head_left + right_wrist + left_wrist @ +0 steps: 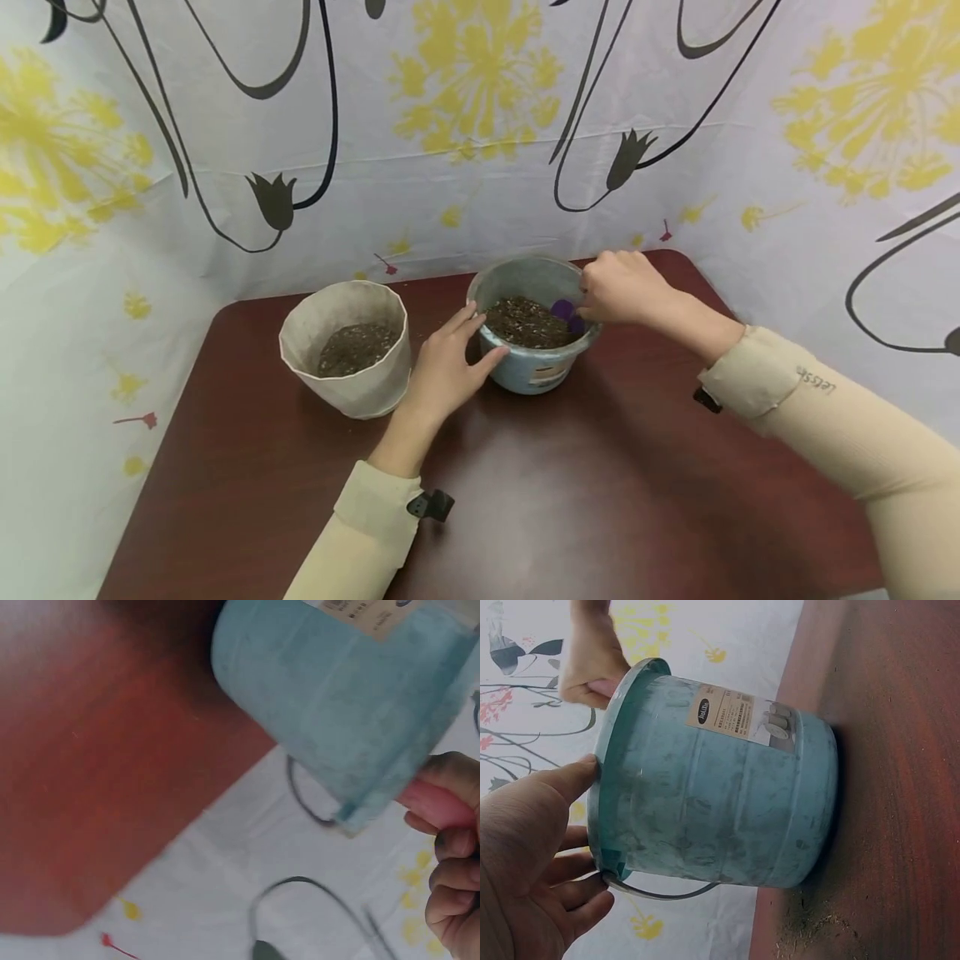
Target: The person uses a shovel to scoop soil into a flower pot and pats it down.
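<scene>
A light blue bucket [536, 354] with a paper label stands on the table, with dark soil [528, 321] inside. My left hand [446, 362] rests against its rim on the left, thumb and fingers spread; the left wrist view has the thumb tip right at the rim and the fingers near the handle joint. My right hand [622, 287], over the bucket's right rim, grips the pink handle [442, 804] of a small trowel. Its purple blade [562, 310] shows at the soil's right side, partly hidden.
Left of the bucket stands a whitish pot [375, 387] with soil in it. Both are on a dark red-brown table [525, 500], near its back edge. Behind hangs a white cloth [360, 125] with yellow flowers. Soil crumbs [817, 926] lie by the bucket.
</scene>
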### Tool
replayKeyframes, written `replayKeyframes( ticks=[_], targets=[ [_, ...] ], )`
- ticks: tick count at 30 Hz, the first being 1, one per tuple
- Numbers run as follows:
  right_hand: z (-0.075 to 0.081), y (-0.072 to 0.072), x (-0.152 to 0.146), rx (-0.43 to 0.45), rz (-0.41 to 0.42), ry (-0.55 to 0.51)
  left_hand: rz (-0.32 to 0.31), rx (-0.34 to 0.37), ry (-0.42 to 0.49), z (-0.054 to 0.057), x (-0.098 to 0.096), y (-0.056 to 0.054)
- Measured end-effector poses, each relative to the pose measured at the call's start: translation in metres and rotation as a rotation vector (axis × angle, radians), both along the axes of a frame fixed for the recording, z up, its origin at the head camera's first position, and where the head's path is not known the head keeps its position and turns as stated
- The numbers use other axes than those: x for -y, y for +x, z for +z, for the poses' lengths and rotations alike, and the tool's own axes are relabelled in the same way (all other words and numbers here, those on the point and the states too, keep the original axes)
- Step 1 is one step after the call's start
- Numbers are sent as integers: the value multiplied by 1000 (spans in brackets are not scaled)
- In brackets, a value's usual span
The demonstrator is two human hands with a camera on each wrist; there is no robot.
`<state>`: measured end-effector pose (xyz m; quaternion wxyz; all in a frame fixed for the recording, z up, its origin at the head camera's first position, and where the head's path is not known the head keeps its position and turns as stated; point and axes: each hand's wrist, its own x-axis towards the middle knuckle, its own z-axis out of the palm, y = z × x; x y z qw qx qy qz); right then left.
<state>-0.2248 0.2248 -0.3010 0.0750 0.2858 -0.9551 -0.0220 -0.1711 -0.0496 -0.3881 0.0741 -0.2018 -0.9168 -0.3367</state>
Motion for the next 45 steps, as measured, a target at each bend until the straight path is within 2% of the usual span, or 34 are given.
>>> replayKeyframes(
  ticks=[6,8,15,20,31,35,39,45],
  targets=[
    [-14,0,-12,144,-131,-237,15,-7,12,1,2,2],
    [-17,1,-13,171,-156,-282,12,-8,15,2,1,2],
    [-25,0,-22,192,-208,-354,7,-17,31,-2,-2,1],
    [-31,4,-26,239,-269,-490,13,-44,54,-6,-3,0],
    [-38,18,-35,321,-444,-741,23,-52,71,-8,-3,2],
    [-40,23,-41,374,-460,-835,26,-63,67,-8,-3,2],
    [-42,27,-44,389,-469,-896,32,-78,63,-8,-4,2],
    [-44,32,-46,387,-489,-921,53,-109,59,-11,-5,2]
  ],
)
